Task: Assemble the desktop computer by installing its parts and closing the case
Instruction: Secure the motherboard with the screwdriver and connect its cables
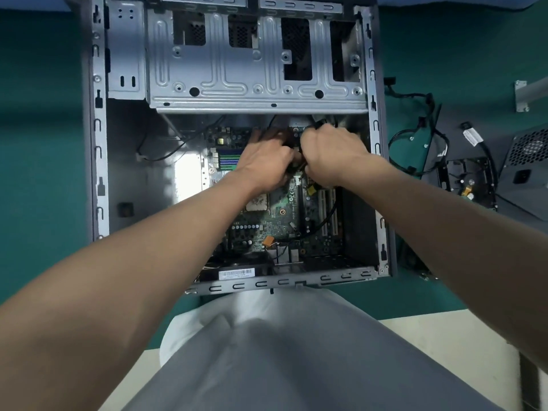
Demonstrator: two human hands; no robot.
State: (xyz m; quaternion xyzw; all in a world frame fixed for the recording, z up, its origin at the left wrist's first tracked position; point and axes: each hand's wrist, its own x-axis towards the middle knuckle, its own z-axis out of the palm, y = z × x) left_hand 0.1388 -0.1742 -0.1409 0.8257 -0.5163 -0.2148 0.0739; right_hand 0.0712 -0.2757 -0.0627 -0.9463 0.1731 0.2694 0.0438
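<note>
Both hands are deep in the open computer case [98, 161], busy with a black cable [295, 166].

Under the wrists lies the motherboard [267, 226]. The right hand [332, 152] curls its fingers round the cable. The left hand [264, 163] sits just beside it, blurred, and I cannot tell its grip. Beyond the knuckles is the drive cage [255, 69]. Well out past the right hand rests the power supply [525, 173].

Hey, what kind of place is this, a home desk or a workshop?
Most likely a computer repair or assembly bench: an opened desktop case lies on a green mat, with a loose power supply and cables set aside to its right.
</note>
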